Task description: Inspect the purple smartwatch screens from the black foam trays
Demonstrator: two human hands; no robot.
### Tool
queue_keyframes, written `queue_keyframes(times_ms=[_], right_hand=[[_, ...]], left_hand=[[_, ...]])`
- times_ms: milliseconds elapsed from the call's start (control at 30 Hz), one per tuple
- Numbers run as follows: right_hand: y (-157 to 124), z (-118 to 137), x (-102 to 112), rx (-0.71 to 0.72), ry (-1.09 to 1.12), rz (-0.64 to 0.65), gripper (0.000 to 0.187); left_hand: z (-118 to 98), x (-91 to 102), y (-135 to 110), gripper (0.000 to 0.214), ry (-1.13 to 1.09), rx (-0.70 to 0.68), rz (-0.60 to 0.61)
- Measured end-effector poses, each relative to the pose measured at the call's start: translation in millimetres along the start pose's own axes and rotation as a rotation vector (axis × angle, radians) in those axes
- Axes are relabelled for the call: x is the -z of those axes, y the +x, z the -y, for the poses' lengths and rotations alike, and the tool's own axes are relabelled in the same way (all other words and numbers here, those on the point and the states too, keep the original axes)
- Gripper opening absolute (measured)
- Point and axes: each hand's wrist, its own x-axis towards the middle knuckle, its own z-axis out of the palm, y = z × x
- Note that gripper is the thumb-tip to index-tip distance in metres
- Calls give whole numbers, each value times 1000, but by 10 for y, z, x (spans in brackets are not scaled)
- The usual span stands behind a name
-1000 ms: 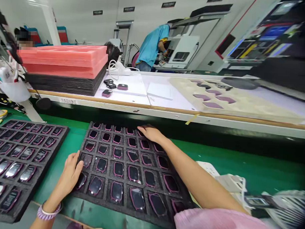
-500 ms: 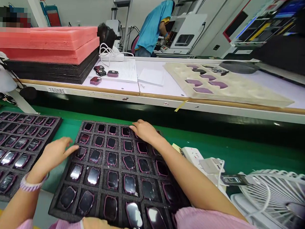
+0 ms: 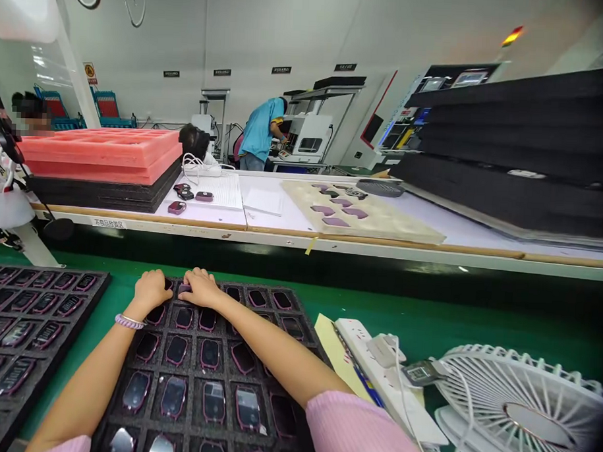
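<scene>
A black foam tray [image 3: 190, 387] lies in front of me, its compartments filled with dark-screened smartwatch bodies [image 3: 210, 353] with purple frames. At the tray's far edge my right hand [image 3: 201, 288] has its fingers closed on a tilted purple smartwatch body [image 3: 184, 289] in the back row. Close to its left, at the far left corner, my left hand [image 3: 152, 292] is curled in. Another smartwatch body [image 3: 168, 284] shows beside the left fingertips; whether they grip it or the tray's rim is hidden.
A second tray [image 3: 88, 311] of smartwatch bodies lies left on the green mat. To the right are a power strip [image 3: 364, 347], a yellow pad [image 3: 341, 352] and a white fan [image 3: 527, 405]. The raised shelf [image 3: 261, 234] bears pink foam trays [image 3: 101, 156]. A co-worker [image 3: 260, 129] bends at a machine behind.
My left hand has moved forward to the tray's far left corner and curled. The right hand has shifted left along the back row onto a smartwatch body. The head view has tilted up.
</scene>
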Motion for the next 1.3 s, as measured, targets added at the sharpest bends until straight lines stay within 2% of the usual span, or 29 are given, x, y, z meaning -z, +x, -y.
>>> queue_keyframes(times_ms=[133, 267, 300, 367, 433, 533, 633, 833, 1067, 1300], right_hand=[[-93, -120, 59, 21, 334, -73, 37], [-322, -382, 184, 33, 793, -53, 25], [-403, -469, 218, 33, 905, -48, 24], [-575, -641, 270, 24, 1101, -68, 32], [-737, -776, 289, 7, 1259, -108, 44], [-904, -857, 264, -12, 1445, -146, 53], [-992, -810, 236, 23, 1606, -123, 56], [-1140, -662, 296, 110, 1661, -47, 61], [-1219, -645, 387, 147, 1625, -91, 57], [-1213, -655, 377, 103, 1631, -128, 65]], left_hand=[[-119, 289, -10, 20, -203, -164, -58], [-435, 475, -12, 27, -513, -376, -62], [-524, 465, -21, 30, -646, -422, -49], [-688, 369, -55, 34, -904, -467, 14], [-810, 205, -108, 35, -1054, -431, 51], [-894, -46, -203, 30, -1104, -350, -4], [-898, -164, -292, 32, -1077, -322, -37], [-915, -114, -429, 37, -1059, -336, -123], [-918, -101, -461, 37, -1045, -302, -122], [-947, -109, -462, 36, -1058, -312, -151]])
